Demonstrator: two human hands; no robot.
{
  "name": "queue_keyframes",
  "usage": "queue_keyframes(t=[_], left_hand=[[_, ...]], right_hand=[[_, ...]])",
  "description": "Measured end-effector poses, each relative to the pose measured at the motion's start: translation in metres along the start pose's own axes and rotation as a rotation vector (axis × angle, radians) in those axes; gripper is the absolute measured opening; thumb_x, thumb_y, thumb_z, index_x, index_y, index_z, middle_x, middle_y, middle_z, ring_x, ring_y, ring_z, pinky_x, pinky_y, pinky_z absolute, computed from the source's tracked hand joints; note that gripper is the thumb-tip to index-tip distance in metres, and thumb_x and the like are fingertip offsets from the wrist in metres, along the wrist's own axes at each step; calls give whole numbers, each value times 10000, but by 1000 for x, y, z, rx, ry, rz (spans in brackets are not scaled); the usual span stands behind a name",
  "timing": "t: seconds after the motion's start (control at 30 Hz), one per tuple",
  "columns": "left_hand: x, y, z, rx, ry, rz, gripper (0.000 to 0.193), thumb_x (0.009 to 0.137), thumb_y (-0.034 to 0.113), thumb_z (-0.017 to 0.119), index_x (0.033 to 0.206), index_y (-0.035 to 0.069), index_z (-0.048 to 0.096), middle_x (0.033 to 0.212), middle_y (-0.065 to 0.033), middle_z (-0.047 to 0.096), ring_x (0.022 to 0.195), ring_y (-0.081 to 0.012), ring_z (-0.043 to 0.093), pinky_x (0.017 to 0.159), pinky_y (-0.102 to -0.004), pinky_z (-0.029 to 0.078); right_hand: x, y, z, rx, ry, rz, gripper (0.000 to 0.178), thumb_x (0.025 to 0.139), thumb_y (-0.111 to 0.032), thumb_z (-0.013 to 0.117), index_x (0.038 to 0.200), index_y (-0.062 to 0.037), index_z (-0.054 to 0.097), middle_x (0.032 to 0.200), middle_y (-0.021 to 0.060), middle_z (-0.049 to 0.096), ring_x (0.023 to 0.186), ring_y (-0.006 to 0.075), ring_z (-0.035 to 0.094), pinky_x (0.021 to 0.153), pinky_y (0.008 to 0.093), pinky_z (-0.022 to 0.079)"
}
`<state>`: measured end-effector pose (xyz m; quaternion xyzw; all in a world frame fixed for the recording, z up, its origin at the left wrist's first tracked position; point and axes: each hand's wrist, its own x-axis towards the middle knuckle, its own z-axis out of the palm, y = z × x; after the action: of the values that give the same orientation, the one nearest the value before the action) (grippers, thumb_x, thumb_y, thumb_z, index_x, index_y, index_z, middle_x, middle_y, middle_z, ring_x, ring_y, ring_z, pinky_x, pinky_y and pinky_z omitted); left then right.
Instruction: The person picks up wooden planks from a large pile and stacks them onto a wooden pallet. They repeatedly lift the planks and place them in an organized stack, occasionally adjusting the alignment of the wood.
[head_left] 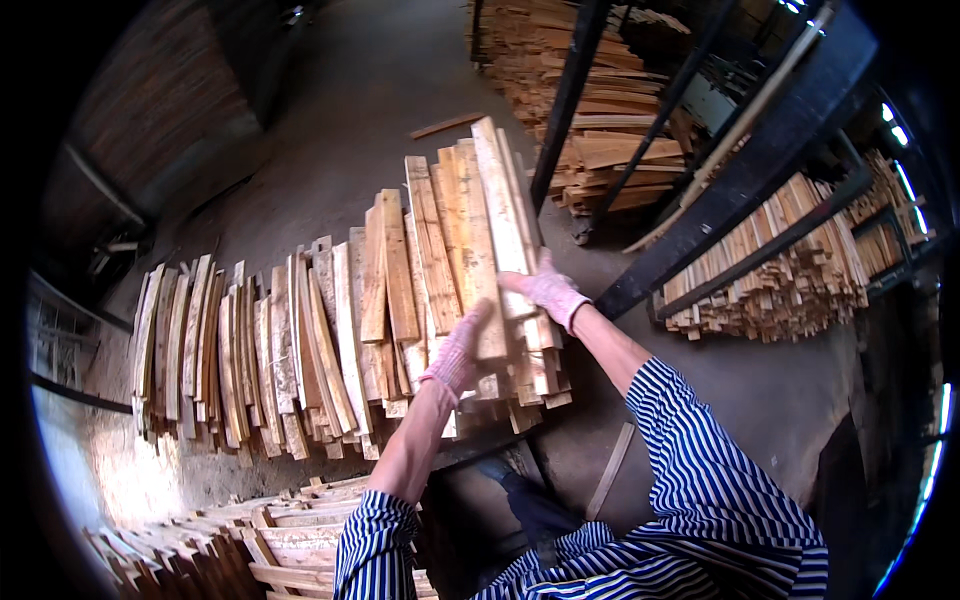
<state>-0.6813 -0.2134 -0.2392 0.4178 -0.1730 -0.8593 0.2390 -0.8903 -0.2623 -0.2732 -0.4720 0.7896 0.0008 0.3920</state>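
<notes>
Both my hands wear pale pink work gloves. In front of me is a long row of rough wooden boards [330, 330], piled side by side. At its right end a pale board [497, 200] lies on top, and my right hand [548, 288] rests against its near right side, thumb over the wood and fingers stretched apart from it. My left hand [462, 352], slightly blurred, lies along a neighbouring yellowish board [478, 250], its fingers extended. The undersides of both boards are hidden.
Another stack of boards [310, 545] stands at the lower left. Dark metal posts [740, 170] slant across the right side, with timber stacks [770, 265] behind them. A loose stick [610, 470] lies on the floor near my leg, another strip [445, 126] farther away.
</notes>
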Motion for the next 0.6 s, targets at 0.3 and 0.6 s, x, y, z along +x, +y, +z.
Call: queue_keyframes(t=[0.3,0.6], left_hand=[[-42,-25,-4,202,66,-6,695,948,514,630,1486,95,495,1532,-134,469,1297,-277,528,1070,-502,444],[-77,-107,-117,330,-61,85,868,827,466,827,1434,-47,476,1325,-160,653,1263,-251,585,1133,-373,434]], right_hand=[[-69,16,19,938,24,-135,1251,816,-302,851,1602,-18,-80,1461,316,491,1377,332,488,1179,453,376],[-173,108,193,1199,-273,-216,1072,789,-264,881,1548,58,195,1432,195,542,1303,257,550,1161,371,406]])
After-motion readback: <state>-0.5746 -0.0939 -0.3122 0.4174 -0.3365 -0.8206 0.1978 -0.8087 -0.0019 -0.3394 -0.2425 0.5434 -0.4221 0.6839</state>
